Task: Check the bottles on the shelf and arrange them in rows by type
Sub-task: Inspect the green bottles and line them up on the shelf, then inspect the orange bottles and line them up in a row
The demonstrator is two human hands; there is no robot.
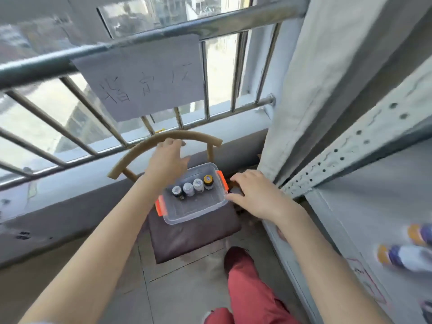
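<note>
Clear plastic makes up the rectangular box (194, 220), which has rounded corners and an orange latch (222, 181) at each short end. In the head view it sits on the dark brown cushion (187, 242) of a chair whose curved, pale wooden backrest (138, 154) arcs behind it. Inside, four small bottles (188, 188) stand upright in one row along the far wall. Three have silvery or white round tops and the rightmost has a yellow cap.

The left hand (168, 160) hovers over the box's far left corner, its fingers (171, 143) stretched forward and loosely apart, holding nothing. Whether they touch the backrest cannot be told. The right hand (254, 195) lies palm down just beside the right end of the box. Its fingers (238, 177) are loosely bent near the latch and clamped on nothing, with the thumb tip at the rim.

To the right is a grey metal shelf (364, 213) with a perforated upright (350, 150). Blurred orange-capped bottles (406, 256) with purple and white bodies lie on their sides there. A grey cloth (304, 78) hangs between shelf and window. A steel railing (35, 66) with slanted bars carries a paper sheet (142, 78) with handwritten characters. A red trouser leg (247, 288) shows above the tiled floor (187, 288).
</note>
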